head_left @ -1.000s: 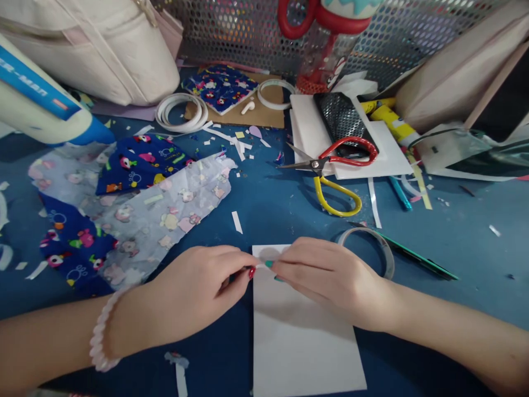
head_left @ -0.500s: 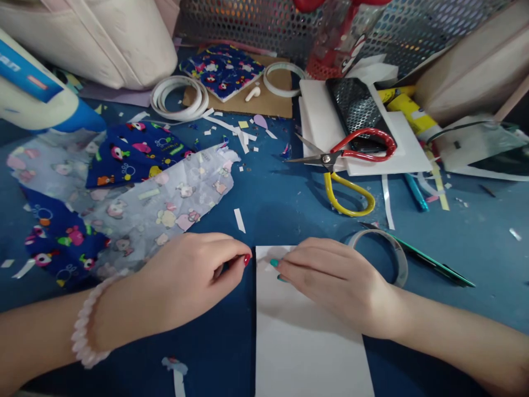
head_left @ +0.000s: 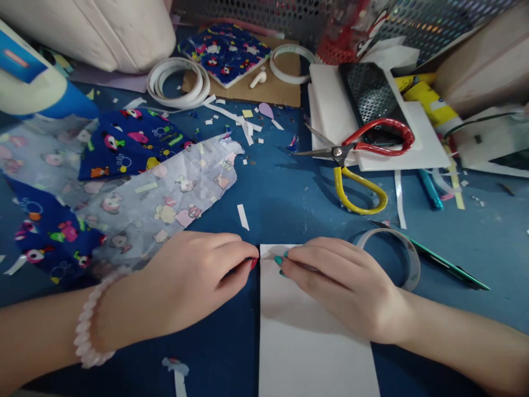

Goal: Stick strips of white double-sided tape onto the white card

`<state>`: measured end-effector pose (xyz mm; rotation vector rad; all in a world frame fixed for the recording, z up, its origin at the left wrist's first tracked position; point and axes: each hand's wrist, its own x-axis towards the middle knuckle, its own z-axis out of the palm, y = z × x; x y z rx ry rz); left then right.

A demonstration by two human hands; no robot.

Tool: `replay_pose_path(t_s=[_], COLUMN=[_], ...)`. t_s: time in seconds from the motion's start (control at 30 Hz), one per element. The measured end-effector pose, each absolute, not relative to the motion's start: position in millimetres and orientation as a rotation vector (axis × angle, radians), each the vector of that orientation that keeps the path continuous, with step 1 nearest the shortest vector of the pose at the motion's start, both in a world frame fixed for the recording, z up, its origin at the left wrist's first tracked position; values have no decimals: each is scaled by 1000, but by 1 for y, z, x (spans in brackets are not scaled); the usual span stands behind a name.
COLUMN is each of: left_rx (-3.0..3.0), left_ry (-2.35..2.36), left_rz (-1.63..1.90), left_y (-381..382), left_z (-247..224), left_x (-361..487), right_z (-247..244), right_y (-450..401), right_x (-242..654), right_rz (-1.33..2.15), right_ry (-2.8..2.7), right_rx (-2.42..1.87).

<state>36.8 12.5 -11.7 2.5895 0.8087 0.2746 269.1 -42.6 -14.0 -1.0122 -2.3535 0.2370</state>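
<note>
A white rectangular board or sheet (head_left: 314, 353) lies flat in front of me. My left hand (head_left: 206, 281) is pinched shut at its upper left edge, thumb and index finger pressed together; what they grip is too small to make out. Over the top of the board my right hand (head_left: 343, 286) also has thumb and fingers closed in a pinch. A faint pale strip seems to run between the two sets of fingertips, but I cannot tell what it is. Right of my right hand lies a roll of tape (head_left: 412, 262), partly hidden behind it.
Scissors (head_left: 338, 153) with red and yellow handles rest partly on white boards beside a black phone (head_left: 370, 102). Patterned fabric pieces (head_left: 165, 198) spread at left. White tape rolls (head_left: 202, 85), a green-edged blade-like tool (head_left: 446, 262) and paper scraps lie around. A glue bottle (head_left: 53, 82) leans in.
The view has shifted slightly, so most things sit a little differently in the picture. My right fingertips have changed position a little, and both hands stay pinched at the board's top.
</note>
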Motion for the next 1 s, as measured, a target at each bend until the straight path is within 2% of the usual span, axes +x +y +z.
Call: replay_pose_path(t_s=[0.67,1.0], left_rx=[2635,2651], left_ry=[779,757], left_rz=[394,400], left_y=[12,13], left_z=[-15,-17], left_x=[38,37], right_z=[-15,-16], right_y=[-45,-45], right_x=[265,266], right_rz=[61,164], right_ry=[-2393,-2368], right_rx=[-948,-969])
